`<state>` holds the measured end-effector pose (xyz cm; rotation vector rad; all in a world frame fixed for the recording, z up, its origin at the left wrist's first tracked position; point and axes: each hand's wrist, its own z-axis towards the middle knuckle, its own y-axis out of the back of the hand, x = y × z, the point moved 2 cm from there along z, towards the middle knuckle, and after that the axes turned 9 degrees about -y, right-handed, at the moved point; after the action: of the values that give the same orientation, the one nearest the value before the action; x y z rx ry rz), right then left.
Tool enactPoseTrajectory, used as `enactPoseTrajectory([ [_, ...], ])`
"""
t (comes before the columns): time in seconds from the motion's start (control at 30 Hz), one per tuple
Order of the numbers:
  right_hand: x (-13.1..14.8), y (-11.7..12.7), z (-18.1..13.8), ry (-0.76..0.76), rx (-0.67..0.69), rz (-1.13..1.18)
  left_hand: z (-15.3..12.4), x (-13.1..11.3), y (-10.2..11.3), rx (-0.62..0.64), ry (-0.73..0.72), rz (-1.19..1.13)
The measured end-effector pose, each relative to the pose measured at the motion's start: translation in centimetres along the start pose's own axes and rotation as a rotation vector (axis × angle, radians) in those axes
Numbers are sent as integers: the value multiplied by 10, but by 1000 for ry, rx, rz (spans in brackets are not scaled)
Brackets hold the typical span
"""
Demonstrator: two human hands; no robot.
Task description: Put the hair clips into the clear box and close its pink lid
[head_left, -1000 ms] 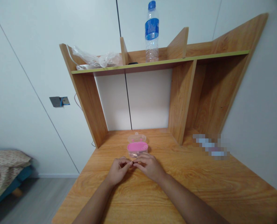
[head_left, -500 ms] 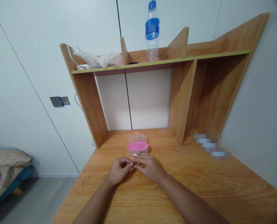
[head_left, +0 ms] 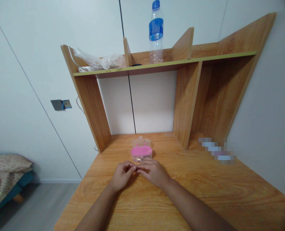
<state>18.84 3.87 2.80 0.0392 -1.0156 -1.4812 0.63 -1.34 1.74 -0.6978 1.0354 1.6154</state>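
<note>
My left hand and my right hand meet fingertip to fingertip low over the desk. Both are closed in a pinch. A tiny dark thing shows between the fingertips, too small to name. Just beyond my hands stands a small clear plastic box with a pink inner tray. Its clear lid lies open toward the back. Something small and shiny shows through the front wall of the box. My right fingers partly cover the front right of the box.
The wooden desk carries a shelf unit. On its upper shelf stand a water bottle with a blue label and a crumpled plastic bag. A blurred-out item lies at the right. A bed is at the left.
My hands stay in nearly the same place, with only slight finger movement at the pinch. The box and the other things have not moved.
</note>
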Motion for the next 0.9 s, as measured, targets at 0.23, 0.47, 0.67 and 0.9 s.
enactPoseTrajectory([
  [0.23,2,1,0,-12,-13,-18,-1,4,-1,20,2,-38],
  [0.47,6,4,3,1,-21,-11,-2,7,-2,26,1,-96],
  [0.67,9,6,2,-13,-46,-8,-2,4,-2,33,14,-108],
  [0.9,7,9,3,-77,-112,-11,-1,-3,1,27,-50,-25],
])
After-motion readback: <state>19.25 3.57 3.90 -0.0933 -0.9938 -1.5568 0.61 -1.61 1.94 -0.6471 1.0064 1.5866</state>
